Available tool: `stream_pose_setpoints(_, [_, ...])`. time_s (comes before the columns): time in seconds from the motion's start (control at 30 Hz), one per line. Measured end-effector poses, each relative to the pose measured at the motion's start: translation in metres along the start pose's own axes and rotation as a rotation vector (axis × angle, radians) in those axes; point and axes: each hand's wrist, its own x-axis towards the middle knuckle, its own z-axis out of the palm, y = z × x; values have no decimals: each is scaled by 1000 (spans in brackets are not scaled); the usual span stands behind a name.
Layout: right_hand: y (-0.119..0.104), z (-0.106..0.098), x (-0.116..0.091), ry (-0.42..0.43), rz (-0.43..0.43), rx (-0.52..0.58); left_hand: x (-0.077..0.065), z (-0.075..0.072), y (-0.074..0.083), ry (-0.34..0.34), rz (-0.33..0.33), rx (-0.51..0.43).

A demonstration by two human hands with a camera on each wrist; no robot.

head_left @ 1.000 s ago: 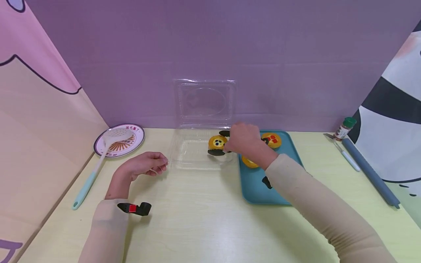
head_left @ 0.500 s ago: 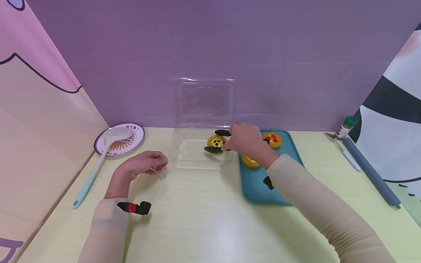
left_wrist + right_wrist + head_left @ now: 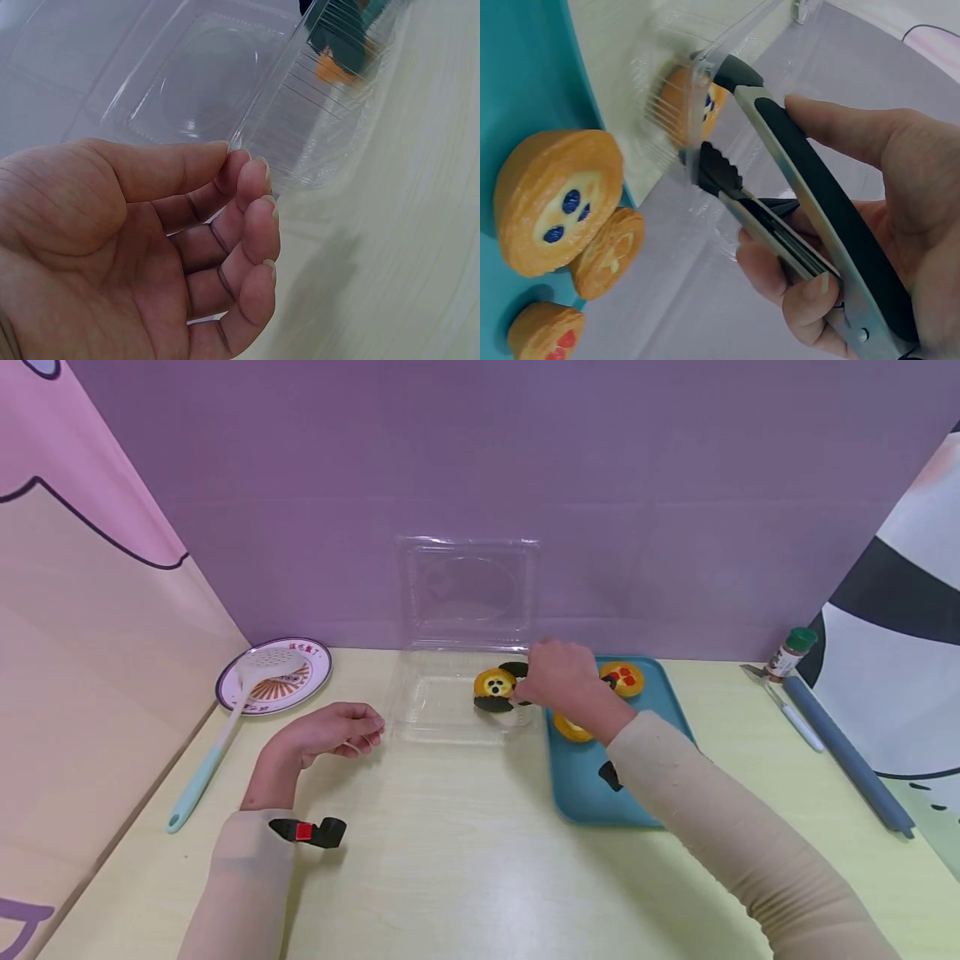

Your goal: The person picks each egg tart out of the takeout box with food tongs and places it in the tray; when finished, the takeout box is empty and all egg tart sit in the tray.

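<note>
My right hand (image 3: 562, 675) holds a pair of metal tongs (image 3: 810, 195) with black grips and black scalloped tips. The tips stand on either side of a blueberry tart (image 3: 495, 682), at the right end of a clear plastic clamshell box (image 3: 431, 714). Seen from the right wrist, that tart shows partly through the box wall. With thumb and index finger my left hand (image 3: 333, 731) pinches the box's near left edge, its other fingers loosely bent. The box's lid (image 3: 468, 589) stands upright behind it, against the purple backdrop.
Right of the box lies a blue tray (image 3: 592, 793) with several tarts, among them a larger blueberry tart (image 3: 562, 202) and one with red topping (image 3: 622, 678). A plate (image 3: 318, 681) with a skimmer (image 3: 202, 785) is left. A knife, spice jar (image 3: 787, 652) and grey-blue rod (image 3: 847, 756) are right.
The tongs' tips sit slightly closer together about the tart and have shifted a little. My left hand keeps its place at the box edge.
</note>
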Motion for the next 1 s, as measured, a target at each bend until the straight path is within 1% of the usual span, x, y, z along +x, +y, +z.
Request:
stream_pose_setpoints(0.3, [9,8,4,4,-11,46,0,0,0,5,5,5])
stream_pose_setpoints(0.57, [19,14,3,40,-54,72,1,1,-1,5,-7,0])
stream_pose_setpoints(0.67, [22,16,2,48,-58,87,1,1,-1,5,-6,-1])
stream_pose_setpoints(0.83, [28,15,-2,51,-46,132,1,1,-1,7,-3,6])
stream_pose_setpoints(1.0, [34,11,-10,68,-63,182,1,0,-1,9,-7,13])
